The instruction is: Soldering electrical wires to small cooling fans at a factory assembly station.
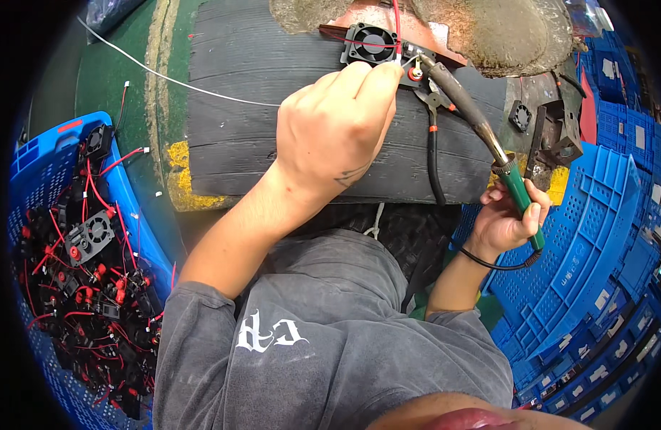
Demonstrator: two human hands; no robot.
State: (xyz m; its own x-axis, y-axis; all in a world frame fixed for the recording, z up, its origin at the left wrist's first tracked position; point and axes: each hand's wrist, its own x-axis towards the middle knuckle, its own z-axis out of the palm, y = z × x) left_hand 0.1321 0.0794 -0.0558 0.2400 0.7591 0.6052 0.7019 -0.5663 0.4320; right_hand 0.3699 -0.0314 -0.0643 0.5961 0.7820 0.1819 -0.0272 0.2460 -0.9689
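In my right hand (506,218) is a soldering iron (518,186) with a green handle, gripped near its cord end. Its long metal barrel slants up and left, the tip at the terminals of a small part beside a black cooling fan (373,43). My left hand (337,125) is closed in a pinch on thin grey solder wire (180,84), which trails in from the upper left. A short end of it pokes out toward the iron's tip. A red wire (398,21) rises beside my fingertips; whether they also pinch it, I cannot tell.
Cutting pliers (433,102) lie on the black mat (233,143) under the iron. A loose fan (519,116) and a metal bracket (559,136) sit at the right. To the left, a blue crate (119,168) holds several wired fan assemblies; blue crates (581,236) stack at the right.
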